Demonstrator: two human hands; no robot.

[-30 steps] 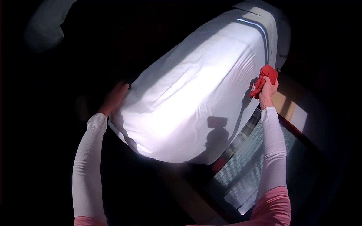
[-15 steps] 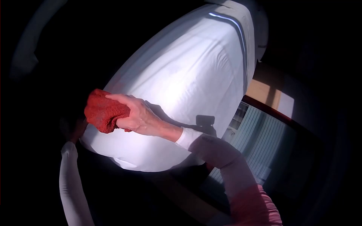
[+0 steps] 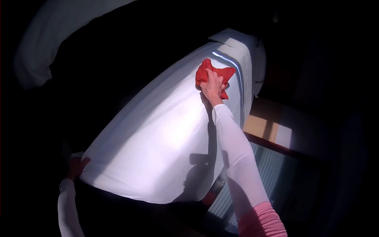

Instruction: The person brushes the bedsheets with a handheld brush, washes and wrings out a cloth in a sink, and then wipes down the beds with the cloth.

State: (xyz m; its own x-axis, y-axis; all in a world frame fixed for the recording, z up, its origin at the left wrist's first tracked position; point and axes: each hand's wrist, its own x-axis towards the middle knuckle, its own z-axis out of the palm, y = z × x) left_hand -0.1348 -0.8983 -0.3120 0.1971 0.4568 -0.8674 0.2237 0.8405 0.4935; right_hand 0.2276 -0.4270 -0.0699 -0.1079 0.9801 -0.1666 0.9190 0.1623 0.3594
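A broad, rounded surface covered in a white cloth (image 3: 169,130) stretches away from me. Near its far end, my right hand (image 3: 214,85) is closed on a crumpled red cloth (image 3: 202,75) and presses it against the white covering. At the near left corner, my left hand (image 3: 79,166) grips the edge of the white cloth, thumb on top; its other fingers are lost in shadow. A narrow bright stripe (image 3: 227,59) crosses the white cloth just beyond the red one.
A separate pale fabric shape (image 3: 39,51) shows at the upper left. Right of the white surface are a ribbed light panel (image 3: 260,166), a dark red bar (image 3: 272,144) and a tan panel (image 3: 258,126). Deep shadow hides much of the surroundings.
My right hand has carried the red cloth from the near left side to the far end of the white surface. My left hand now shows at the near corner.
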